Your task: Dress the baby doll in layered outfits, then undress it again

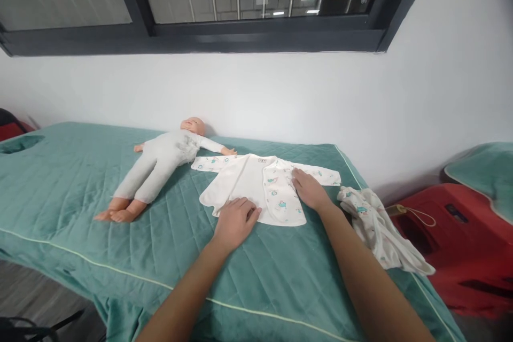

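A white baby shirt (250, 184) with small printed figures lies spread on a green quilted cover, its front opened and both sleeves stretched sideways. My left hand (237, 219) rests on its lower hem, fingers extended and slightly bent. On the shirt's right side, near the base of the sleeve, my right hand (309, 188) lies flat with its fingers out. To the left, a baby doll (170, 152) in pale clothing lies on its back, head toward the wall. One of the doll's hands reaches close to the shirt's left sleeve.
A crumpled printed white garment (379, 230) lies at the bed's right edge. Beyond it stands a red case (460, 246) with a cord-looped wooden piece (396, 210) near it. The green-covered bed (80, 187) meets a white wall below a dark-framed window (260, 37).
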The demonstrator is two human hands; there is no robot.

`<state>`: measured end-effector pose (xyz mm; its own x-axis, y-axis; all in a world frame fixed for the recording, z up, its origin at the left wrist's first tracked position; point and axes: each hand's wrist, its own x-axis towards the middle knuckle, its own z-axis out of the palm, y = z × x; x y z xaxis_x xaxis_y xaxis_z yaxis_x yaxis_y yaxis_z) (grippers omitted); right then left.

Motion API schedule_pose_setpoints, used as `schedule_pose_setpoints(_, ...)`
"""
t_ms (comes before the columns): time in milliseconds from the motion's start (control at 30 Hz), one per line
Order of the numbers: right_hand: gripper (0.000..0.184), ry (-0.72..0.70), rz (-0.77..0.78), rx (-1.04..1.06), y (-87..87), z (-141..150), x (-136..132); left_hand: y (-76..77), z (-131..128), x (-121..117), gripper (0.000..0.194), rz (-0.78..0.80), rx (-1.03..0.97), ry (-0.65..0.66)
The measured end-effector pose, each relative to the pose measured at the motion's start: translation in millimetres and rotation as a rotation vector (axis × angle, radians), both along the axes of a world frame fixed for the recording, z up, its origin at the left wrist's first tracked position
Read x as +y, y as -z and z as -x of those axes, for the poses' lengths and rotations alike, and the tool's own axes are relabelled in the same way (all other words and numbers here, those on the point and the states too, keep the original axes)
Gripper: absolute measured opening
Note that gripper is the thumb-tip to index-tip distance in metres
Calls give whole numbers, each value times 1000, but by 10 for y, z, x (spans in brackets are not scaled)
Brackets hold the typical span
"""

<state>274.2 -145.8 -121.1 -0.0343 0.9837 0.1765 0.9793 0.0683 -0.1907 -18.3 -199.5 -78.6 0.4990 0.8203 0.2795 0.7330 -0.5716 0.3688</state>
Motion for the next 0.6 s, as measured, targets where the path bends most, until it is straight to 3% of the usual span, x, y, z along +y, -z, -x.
schedule_pose_setpoints(67,56,45,29,-6,21,-23,2,-4,-20,-15,29,8,-4,3)
schedule_pose_setpoints(233,64,334,60,-30,97,-221,-41,-16,-181,-94,33,69,-55,-1)
schedule_pose_setpoints(367,65,470,11,-19,130,-267,-85,-16,-433,-178,34,105,-94,-87)
schedule_pose_setpoints(467,61,460,-50,8,90,-205,-104,8,-580,-204,27,103,-80,-176)
schedule_pose_setpoints(600,51,254,-193,154,-131,30,-83,51,-626,-197,16,68,-61,-217)
